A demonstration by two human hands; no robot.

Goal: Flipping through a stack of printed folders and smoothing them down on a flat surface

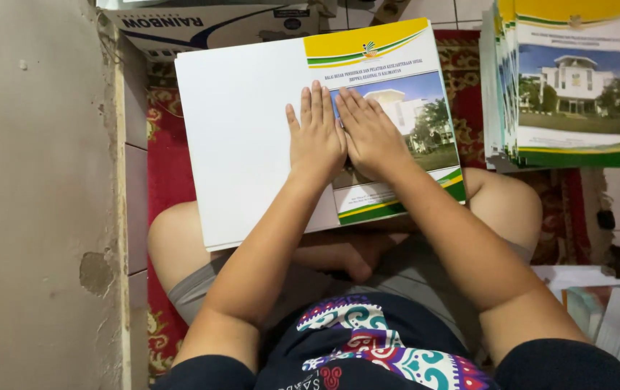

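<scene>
Two hands (342, 137) on one cover sheet (252, 130)

Stack of printed covers (577, 87): cut off by top and right edges. Cardboard box (209, 25): cropped at top. Open cover sheet (252, 123): middle fold and building photo partly hidden under left hand (316, 137) and right hand (371, 133). Papers (613, 310) at right: blurred, cropped.
</scene>
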